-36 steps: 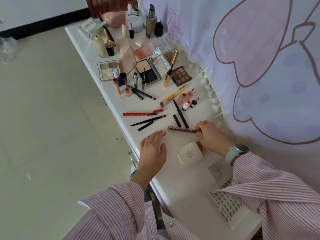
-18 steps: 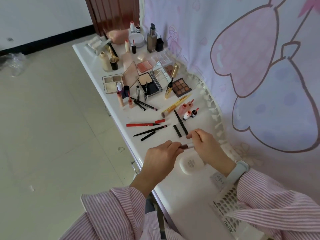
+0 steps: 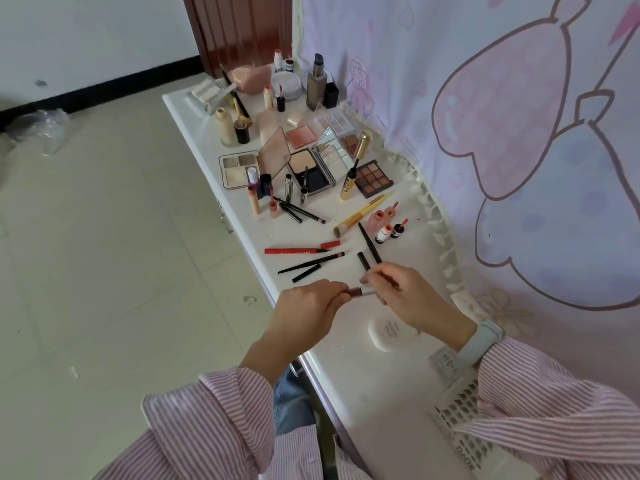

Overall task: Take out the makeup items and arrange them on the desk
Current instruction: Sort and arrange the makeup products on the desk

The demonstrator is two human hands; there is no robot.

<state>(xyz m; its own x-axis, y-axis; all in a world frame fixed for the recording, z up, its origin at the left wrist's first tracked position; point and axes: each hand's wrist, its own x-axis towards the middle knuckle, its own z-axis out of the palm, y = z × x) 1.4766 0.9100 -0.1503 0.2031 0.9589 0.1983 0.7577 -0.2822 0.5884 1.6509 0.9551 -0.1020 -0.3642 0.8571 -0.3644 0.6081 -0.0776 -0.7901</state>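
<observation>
Both my hands hold a slim brown makeup pencil [image 3: 360,291] just above the white desk [image 3: 367,368]. My left hand [image 3: 308,311] grips its brown end. My right hand [image 3: 405,296] pinches the other end, where a silver band shows between the two hands. A white rounded compact [image 3: 389,332] lies on the desk right under my right wrist. Beyond the hands lie a red eyeliner pen [image 3: 294,251] with its cap off, black pencils [image 3: 311,263] and a yellow-handled brush [image 3: 363,214].
Further back stand palettes [image 3: 374,178], open compacts [image 3: 308,168], small bottles [image 3: 384,233], a foundation bottle [image 3: 317,86] and a pink pouch [image 3: 251,77]. A white perforated basket [image 3: 464,427] sits at the near right under my sleeve. A curtain hangs along the right; tiled floor lies left.
My right hand lifted the brown pencil off the desk. My left hand rose from the desk and took the other end. The two hands have since drawn slightly apart, showing a silver section.
</observation>
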